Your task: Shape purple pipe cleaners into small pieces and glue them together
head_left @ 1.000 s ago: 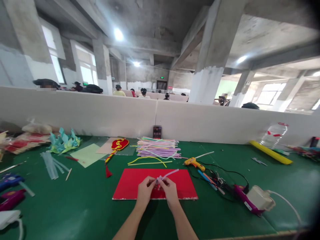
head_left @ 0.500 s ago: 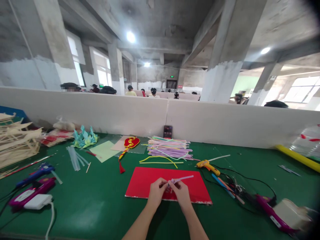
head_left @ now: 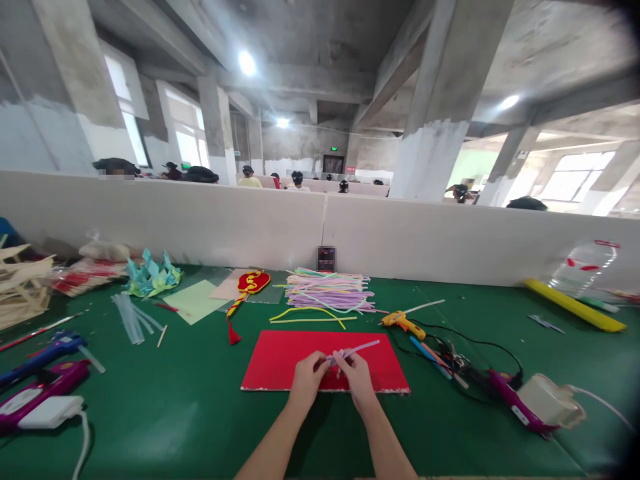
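Observation:
Over a red board [head_left: 280,353] on the green table, my left hand [head_left: 309,377] and my right hand [head_left: 356,373] meet fingertip to fingertip. Both are closed in a pinch on a pale purple pipe cleaner [head_left: 367,345], partly bent into a small shape between the fingers. Its straight free end sticks out up and to the right past my right hand. The fingers hide much of the bent part. Behind the board lies a pile of pastel pipe cleaners [head_left: 327,293], with yellow pipe cleaners [head_left: 313,319] in front of it.
A yellow glue gun [head_left: 404,325] with a black cord lies right of the board. A red and yellow tasselled ornament [head_left: 253,283] and clear glue sticks [head_left: 131,319] lie left. Purple power strips [head_left: 525,403] sit at both sides. A white partition [head_left: 240,220] bounds the back.
The view has turned slightly right, so the table things sit further left. Both hands still pinch the pipe cleaner, with the fingers shifted a little.

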Tool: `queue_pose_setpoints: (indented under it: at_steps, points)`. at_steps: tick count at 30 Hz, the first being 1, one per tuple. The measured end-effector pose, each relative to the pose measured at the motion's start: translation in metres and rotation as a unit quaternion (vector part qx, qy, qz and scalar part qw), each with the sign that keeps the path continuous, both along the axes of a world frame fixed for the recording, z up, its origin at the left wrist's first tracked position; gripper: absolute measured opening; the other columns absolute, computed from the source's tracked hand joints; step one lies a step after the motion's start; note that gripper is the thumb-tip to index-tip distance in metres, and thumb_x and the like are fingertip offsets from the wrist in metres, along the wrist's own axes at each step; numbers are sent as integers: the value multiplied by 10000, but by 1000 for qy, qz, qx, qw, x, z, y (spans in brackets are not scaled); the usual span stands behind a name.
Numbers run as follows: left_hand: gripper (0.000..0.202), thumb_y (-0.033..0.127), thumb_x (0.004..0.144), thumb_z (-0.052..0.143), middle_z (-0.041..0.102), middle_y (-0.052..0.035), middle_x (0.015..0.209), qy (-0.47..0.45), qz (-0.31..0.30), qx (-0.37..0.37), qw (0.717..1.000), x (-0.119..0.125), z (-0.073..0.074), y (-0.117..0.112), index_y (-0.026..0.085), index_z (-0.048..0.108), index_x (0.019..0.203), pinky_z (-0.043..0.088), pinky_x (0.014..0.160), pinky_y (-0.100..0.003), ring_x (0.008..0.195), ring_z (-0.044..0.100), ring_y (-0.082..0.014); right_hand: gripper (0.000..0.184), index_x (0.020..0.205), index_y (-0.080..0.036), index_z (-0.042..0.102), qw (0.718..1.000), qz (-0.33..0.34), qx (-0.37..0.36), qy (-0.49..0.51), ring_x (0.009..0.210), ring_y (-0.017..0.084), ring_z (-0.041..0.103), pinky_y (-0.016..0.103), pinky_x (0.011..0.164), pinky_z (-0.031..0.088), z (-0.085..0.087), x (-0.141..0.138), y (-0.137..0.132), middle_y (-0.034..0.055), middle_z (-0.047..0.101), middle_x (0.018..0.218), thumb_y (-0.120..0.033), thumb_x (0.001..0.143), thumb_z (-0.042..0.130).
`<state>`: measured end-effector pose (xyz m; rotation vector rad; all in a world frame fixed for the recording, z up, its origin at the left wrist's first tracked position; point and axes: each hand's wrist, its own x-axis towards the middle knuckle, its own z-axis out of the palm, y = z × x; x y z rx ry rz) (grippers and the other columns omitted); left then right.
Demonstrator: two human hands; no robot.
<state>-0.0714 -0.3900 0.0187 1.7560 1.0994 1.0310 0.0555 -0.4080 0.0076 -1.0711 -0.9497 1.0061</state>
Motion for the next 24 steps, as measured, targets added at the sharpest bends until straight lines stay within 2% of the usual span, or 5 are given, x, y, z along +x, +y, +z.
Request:
queue_pose_setpoints:
  at_steps: [6, 12, 19, 24]
  points:
    - [230, 353, 797, 457, 614, -5, 607, 42, -1, 30, 999, 0, 2, -5, 190, 573, 684, 416, 582, -242, 590, 566, -163, 299, 673, -128, 580, 1000, 15, -10, 25, 474, 93, 444, 218, 422, 386, -6, 1, 3, 2, 566, 589, -411, 654, 677]
    - [196, 316, 829, 439, 658, -33, 822, 62, -16, 101, 993, -1, 1, -7, 211, 604, 834, 442, 682, -256, 747, 593, -178, 264, 660, -127, 591, 993, 18, -24, 111, 464, 71, 435, 196, 423, 383, -3, 4, 2, -24, 533, 555, -356, 625, 716]
    - [188, 329, 851, 438, 661, -24, 880, 77, -9, 165, 983, -3, -4, -7, 227, 590, 892, 478, 743, -277, 810, 613, -171, 256, 638, -141, 585, 989, 23, -29, 145, 436, 57, 386, 187, 377, 365, -1, 5, 0, -42, 494, 537, -349, 605, 730]
    - [171, 278, 869, 426, 653, -24, 875, 109, 1, 223, 969, -2, -7, -8, 226, 581, 915, 485, 717, -258, 790, 613, -156, 256, 620, -139, 576, 988, 34, -29, 151, 432, 58, 378, 192, 369, 365, -1, 6, 0, -40, 478, 526, -337, 598, 736]
